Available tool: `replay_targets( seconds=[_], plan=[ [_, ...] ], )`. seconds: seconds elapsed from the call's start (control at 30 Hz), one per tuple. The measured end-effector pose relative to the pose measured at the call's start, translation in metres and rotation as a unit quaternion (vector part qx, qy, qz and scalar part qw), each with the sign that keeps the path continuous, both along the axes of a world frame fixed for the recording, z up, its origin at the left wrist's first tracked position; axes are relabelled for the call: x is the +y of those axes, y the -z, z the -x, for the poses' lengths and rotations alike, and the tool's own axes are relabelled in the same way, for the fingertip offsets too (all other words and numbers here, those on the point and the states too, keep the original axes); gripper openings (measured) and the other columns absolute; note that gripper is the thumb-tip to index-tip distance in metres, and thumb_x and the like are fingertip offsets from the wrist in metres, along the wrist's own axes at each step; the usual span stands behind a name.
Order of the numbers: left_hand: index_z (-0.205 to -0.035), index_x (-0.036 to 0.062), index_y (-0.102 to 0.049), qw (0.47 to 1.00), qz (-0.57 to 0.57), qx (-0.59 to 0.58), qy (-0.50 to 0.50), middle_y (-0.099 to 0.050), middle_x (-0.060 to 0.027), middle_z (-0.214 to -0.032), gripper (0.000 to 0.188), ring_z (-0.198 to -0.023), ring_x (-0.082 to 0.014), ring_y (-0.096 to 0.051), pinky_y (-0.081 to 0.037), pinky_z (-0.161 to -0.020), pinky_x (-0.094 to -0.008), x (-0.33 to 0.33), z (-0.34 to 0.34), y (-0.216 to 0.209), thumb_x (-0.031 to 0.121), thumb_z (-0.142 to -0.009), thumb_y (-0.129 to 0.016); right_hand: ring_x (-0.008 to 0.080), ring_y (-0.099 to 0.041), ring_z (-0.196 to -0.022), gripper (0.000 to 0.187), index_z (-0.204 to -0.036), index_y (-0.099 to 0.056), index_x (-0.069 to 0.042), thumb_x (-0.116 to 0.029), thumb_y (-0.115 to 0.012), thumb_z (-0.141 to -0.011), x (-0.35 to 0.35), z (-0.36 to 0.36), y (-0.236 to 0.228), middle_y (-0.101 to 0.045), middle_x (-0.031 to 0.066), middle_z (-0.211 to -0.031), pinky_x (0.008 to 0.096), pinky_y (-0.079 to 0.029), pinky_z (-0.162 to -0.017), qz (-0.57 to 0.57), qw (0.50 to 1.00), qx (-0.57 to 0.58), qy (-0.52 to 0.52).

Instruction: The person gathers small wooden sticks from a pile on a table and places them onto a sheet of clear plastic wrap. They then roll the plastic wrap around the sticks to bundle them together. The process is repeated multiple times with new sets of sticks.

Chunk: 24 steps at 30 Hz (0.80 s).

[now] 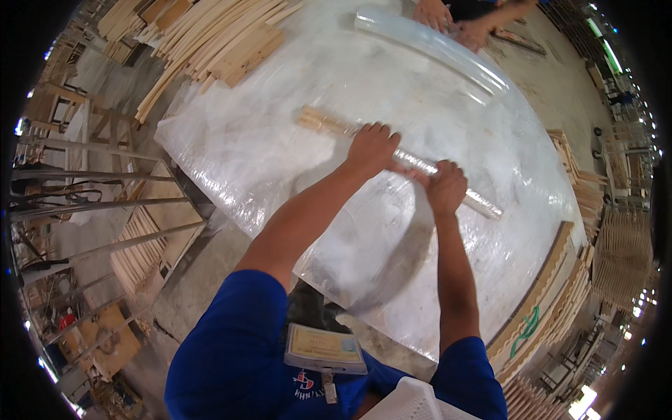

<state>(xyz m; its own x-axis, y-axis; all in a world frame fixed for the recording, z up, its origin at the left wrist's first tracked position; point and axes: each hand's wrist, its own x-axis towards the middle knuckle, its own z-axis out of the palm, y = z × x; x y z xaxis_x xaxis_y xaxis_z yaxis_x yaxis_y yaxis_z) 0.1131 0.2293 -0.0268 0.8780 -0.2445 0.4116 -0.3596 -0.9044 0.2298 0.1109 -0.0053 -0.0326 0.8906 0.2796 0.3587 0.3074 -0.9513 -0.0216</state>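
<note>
A slim bundle of pale wooden strips [323, 122] lies slantwise over the middle of a table covered in clear plastic film [231, 150]. Shiny clear film wraps the bundle's middle and right part [414, 162], while bare wood shows at its far left end. My left hand [373, 150] grips the bundle near its middle, fingers curled over the top. Further right, my right hand [446, 187] is closed round the wrapped part. Beyond both hands lies a long roll of clear plastic film [427, 46]; another person's hands [472, 33] are beside it at the table's far edge.
Long wooden strips [224, 31] are piled at the table's far left. A metal frame rack [105, 206] stands left of the table. Wavy-edged wooden pieces [532, 301] with a green strap [526, 329] line the right edge. Stacked wood [619, 245] stands farther right.
</note>
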Motion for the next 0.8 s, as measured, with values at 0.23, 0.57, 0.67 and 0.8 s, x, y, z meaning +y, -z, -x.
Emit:
replay_targets(
  seconds=[0.23,0.57,0.67,0.8],
  plan=[
    [-0.102,0.0071,-0.072,0.983,0.023,0.184,-0.001,-0.069,-0.0111,-0.096,0.079,-0.099,-0.0322,-0.069,-0.052,-0.092,-0.0467,-0.003,0.115,0.003,0.074,-0.063,-0.087,0.0467,-0.047,-0.149,0.082,-0.153,-0.055,-0.003,-0.059,-0.075,-0.095,-0.017,0.173,0.008,-0.055,0.0247,-0.154,0.0630,-0.033,-0.122,-0.109,0.993,0.030,-0.044],
    [-0.117,0.0066,-0.071,0.991,0.088,-0.088,-0.041,-0.063,-0.0096,-0.116,0.075,-0.117,-0.0306,-0.058,-0.044,-0.107,-0.0483,0.002,0.027,0.009,0.070,-0.078,-0.082,0.0478,-0.038,-0.154,0.081,-0.158,-0.045,-0.003,-0.061,-0.062,-0.103,0.007,-0.036,0.005,-0.044,0.0244,-0.164,0.0684,-0.029,-0.122,-0.108,0.993,-0.033,0.029],
    [-0.117,0.0079,-0.071,0.999,0.032,-0.001,-0.013,-0.065,-0.0083,-0.115,0.081,-0.116,-0.0289,-0.060,-0.043,-0.108,-0.0484,-0.001,-0.015,0.001,0.075,-0.073,-0.081,0.0437,-0.058,-0.126,0.058,-0.129,-0.062,-0.004,-0.057,-0.064,-0.104,-0.008,-0.095,-0.005,-0.063,0.0212,-0.132,0.0597,-0.047,-0.104,-0.207,0.976,-0.045,0.049],
    [-0.113,0.0104,-0.072,0.994,-0.022,0.106,-0.031,-0.067,-0.0080,-0.108,0.082,-0.110,-0.0270,-0.064,-0.047,-0.101,-0.0448,0.001,-0.040,-0.004,0.079,-0.067,-0.080,0.0401,-0.066,-0.095,0.044,-0.098,-0.067,-0.005,-0.049,-0.067,-0.104,0.000,-0.110,-0.011,-0.068,0.0155,-0.097,0.0542,-0.051,-0.082,-0.147,0.975,0.125,0.110]
  ],
)
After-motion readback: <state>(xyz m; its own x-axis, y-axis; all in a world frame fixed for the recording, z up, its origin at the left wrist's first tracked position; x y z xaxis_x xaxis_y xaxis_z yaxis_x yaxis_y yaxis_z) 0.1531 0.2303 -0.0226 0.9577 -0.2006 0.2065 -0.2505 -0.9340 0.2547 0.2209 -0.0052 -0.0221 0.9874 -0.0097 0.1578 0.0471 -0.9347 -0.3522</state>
